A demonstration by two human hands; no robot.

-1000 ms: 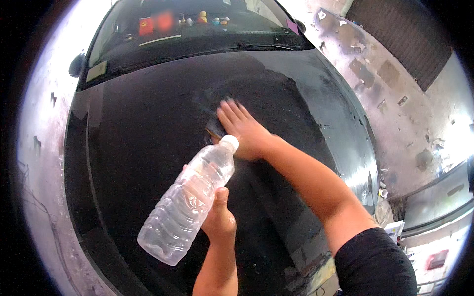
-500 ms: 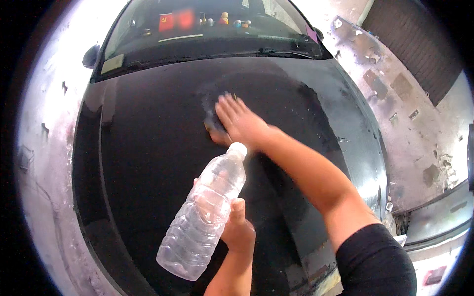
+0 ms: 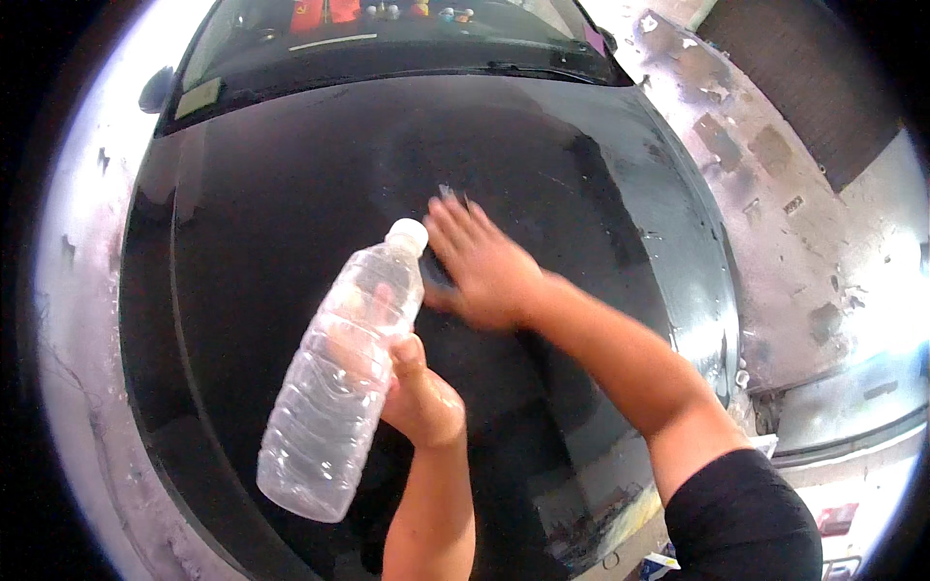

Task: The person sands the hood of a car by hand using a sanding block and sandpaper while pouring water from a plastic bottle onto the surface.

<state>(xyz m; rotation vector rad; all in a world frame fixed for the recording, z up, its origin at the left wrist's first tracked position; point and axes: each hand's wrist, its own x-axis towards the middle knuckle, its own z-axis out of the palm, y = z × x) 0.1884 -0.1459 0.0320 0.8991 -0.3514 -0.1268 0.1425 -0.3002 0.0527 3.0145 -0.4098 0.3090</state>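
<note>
A clear, ridged plastic bottle (image 3: 325,426) with a white cap leans up and to the right in my left hand (image 3: 417,397), its fingers wrapped round it and seen partly through the plastic. My right hand (image 3: 484,271) lies flat on the dark, wet-looking car hood (image 3: 252,242), just right of the cap, fingers stretched out and blurred. A thin, partly see-through item shows under its fingertips and thumb; I cannot make out what it is.
The windshield (image 3: 484,39) spans the far side, with small figures and red items behind it, and a side mirror (image 3: 155,92) at left. Right of the car are a stained, pale floor (image 3: 794,290) and a dark grooved mat or grate (image 3: 775,77). The hood's near edge curves below my arms.
Over the last second my right hand moved slightly up the hood, then back lower, nearer me. The bottle in my left hand shifted left and slightly up since half a second ago.
</note>
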